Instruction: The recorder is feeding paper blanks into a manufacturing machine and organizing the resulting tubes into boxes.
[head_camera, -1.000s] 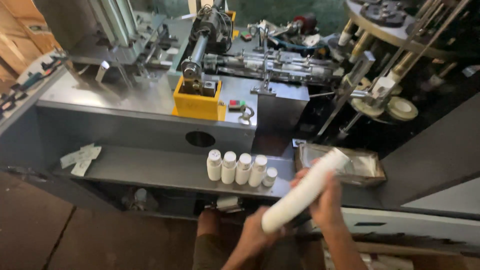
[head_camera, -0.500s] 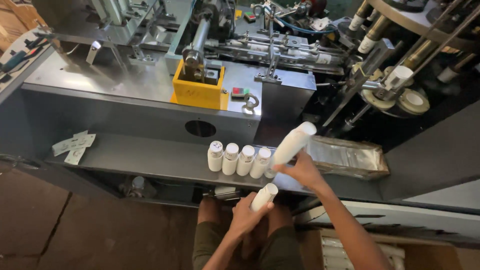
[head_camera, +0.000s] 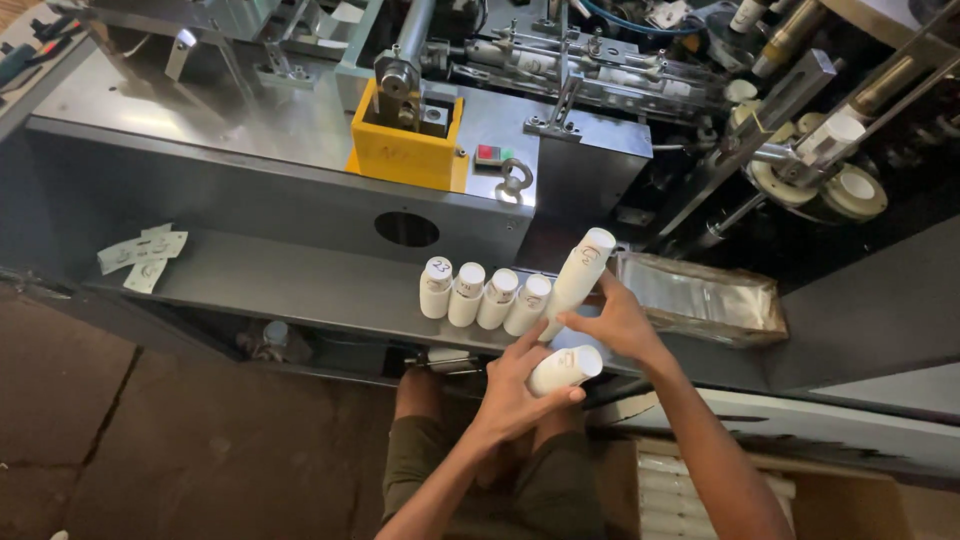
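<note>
A grey shelf (head_camera: 300, 285) carries four white stacks (head_camera: 484, 297) (lying in a row). The right hand (head_camera: 622, 322) leans a long cup stack (head_camera: 578, 272) beside them, near the front edge. The left hand (head_camera: 512, 392) has its fingers wrapped around a short stack (head_camera: 565, 368), just below.

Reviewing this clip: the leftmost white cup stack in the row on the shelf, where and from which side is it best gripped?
Probably around its mid body, from the open left side. The leftmost cup stack leans on the grey shelf with neighbouring stacks close on its right; its round wall suits a wrap grip.
</note>
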